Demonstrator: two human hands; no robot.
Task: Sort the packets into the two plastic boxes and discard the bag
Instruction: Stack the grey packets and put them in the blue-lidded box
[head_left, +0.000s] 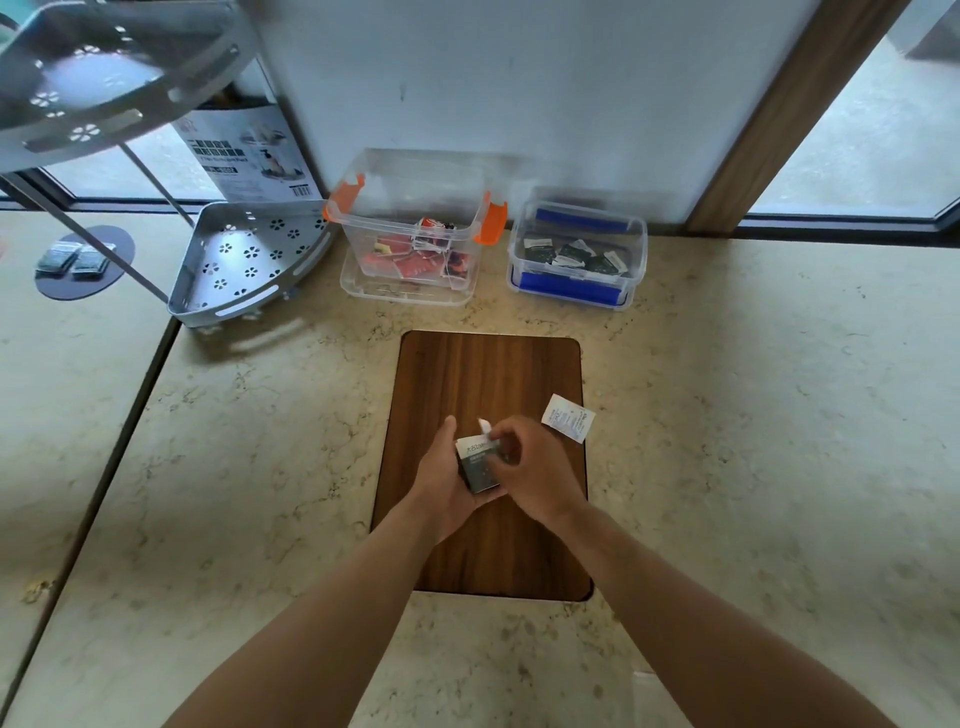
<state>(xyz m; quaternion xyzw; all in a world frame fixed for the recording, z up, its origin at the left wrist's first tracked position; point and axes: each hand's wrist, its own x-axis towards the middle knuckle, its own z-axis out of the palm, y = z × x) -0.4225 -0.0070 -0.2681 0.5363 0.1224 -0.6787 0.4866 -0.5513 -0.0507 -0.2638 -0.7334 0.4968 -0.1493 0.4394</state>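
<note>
Over the wooden board (483, 374), my left hand (441, 480) holds a small stack of dark grey packets (479, 465) from below. My right hand (530, 467) comes over the stack and pinches its top, where a white tab (484, 426) sticks up. A single white packet (568, 418) lies flat at the board's right edge. The clear box with orange latches (358, 270) at the back holds red packets. To its right, the clear box with blue latches (641, 249) holds dark packets. No bag is visible.
A grey perforated corner rack (249, 260) with metal legs stands at the back left, a printed carton (244, 156) behind it. Two dark packets (75, 258) lie on a grey disc far left. A wall and window frame run behind the boxes.
</note>
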